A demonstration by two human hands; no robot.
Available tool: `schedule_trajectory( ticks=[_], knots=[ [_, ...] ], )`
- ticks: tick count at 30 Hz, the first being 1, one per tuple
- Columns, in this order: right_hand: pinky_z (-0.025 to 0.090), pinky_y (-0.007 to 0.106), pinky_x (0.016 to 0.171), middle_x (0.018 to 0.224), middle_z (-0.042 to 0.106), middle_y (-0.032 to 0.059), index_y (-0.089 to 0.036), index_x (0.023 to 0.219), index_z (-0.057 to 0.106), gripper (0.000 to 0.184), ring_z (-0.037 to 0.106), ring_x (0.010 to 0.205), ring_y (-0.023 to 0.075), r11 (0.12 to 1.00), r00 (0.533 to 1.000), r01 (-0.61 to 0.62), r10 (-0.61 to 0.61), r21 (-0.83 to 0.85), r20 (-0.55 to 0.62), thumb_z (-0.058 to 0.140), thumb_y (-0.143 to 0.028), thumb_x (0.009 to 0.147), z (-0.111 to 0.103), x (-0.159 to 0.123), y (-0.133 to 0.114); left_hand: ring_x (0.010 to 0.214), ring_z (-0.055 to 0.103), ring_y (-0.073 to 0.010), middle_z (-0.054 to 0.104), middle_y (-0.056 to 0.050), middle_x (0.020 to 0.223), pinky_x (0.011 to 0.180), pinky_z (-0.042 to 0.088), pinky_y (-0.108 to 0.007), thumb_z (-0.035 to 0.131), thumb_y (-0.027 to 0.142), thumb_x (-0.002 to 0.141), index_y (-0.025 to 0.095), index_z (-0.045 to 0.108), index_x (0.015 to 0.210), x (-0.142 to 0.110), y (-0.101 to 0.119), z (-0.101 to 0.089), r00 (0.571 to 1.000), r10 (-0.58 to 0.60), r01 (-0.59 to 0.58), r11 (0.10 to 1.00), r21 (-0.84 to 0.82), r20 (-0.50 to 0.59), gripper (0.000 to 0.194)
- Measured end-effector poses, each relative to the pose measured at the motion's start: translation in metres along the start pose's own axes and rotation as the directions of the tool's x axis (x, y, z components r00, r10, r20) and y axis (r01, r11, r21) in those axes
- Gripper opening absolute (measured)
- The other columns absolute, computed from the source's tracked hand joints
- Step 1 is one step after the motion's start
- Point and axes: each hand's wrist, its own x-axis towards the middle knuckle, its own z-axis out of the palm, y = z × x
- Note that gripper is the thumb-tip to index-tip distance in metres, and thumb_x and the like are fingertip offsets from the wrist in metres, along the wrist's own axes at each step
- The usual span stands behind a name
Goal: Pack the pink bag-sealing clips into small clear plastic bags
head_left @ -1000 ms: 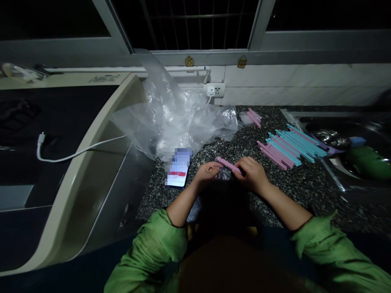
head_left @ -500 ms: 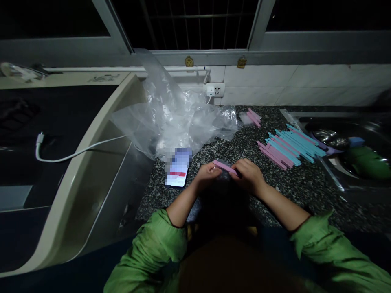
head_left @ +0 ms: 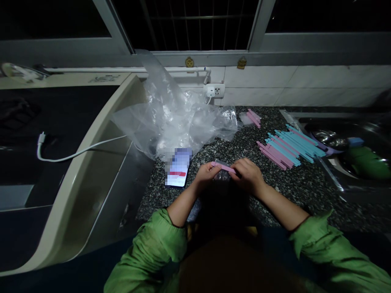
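Observation:
My left hand and my right hand meet over the dark speckled counter. Both are closed on one pink stick: the left pinches its left end, the right grips its right end. A small clear plastic bag hangs just under the stick between my hands. A pile of several pink and blue sticks lies to the right, out of my hands' reach. Green sleeves cover both forearms.
A large crumpled clear plastic bag lies at the back left, a phone before it. A few pink sticks rest by the wall. A sink holds a green object on the right. A white cable crosses the stove at left.
The pink stick has slid a little to the left and lies flatter between my hands. My hands stayed in nearly the same place.

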Motion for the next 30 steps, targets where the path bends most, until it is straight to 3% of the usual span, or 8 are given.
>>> schedule_trajectory(
  ticks=[6,19,24,30],
  knots=[
    [0.041,0.030,0.069,0.081,0.063,0.0066,-0.019,0.088,0.062,0.020,0.052,0.078,0.0189,0.999,0.999,-0.017,0.018,0.040,-0.033,0.055,-0.036,0.081,-0.0009,0.0044,-0.0037,0.051,0.039,-0.0067,0.048,0.004,0.053,0.051,0.030,-0.020,0.059,0.043,0.070,0.011,0.060,0.068,-0.0003,-0.0008,0.0015,1.000,0.022,-0.022,0.999,-0.029,0.012,0.032],
    [0.044,0.029,0.068,0.076,0.062,0.0062,-0.018,0.082,0.062,0.015,0.054,0.074,0.0170,0.992,0.995,-0.022,0.033,0.121,-0.090,0.049,-0.027,0.084,0.0021,0.0043,-0.0052,0.053,0.044,-0.0076,0.052,0.003,0.058,0.054,0.033,-0.021,0.069,0.043,0.061,0.012,0.063,0.082,-0.0015,0.0010,-0.0010,0.991,-0.021,0.040,0.989,-0.141,0.134,0.037],
    [0.045,0.028,0.069,0.078,0.062,0.0065,-0.018,0.085,0.061,0.015,0.056,0.076,0.0170,0.994,0.996,-0.021,0.030,0.111,-0.080,0.048,-0.027,0.085,0.0030,0.0013,-0.0056,0.055,0.046,-0.0101,0.052,0.000,0.056,0.054,0.038,-0.023,0.059,0.052,0.069,0.015,0.057,0.062,0.0011,0.0021,-0.0048,0.986,0.029,-0.007,0.991,-0.135,0.163,0.038],
    [0.046,0.027,0.069,0.080,0.062,0.0071,-0.018,0.087,0.060,0.015,0.057,0.077,0.0164,0.991,0.998,-0.012,0.021,0.135,-0.063,0.047,-0.026,0.085,0.0045,-0.0005,-0.0056,0.055,0.050,-0.0123,0.058,-0.003,0.060,0.055,0.040,-0.026,0.040,0.061,0.078,0.014,0.058,0.062,-0.0017,0.0014,-0.0022,0.999,-0.018,0.021,0.993,-0.112,0.033,0.053]
  ],
)
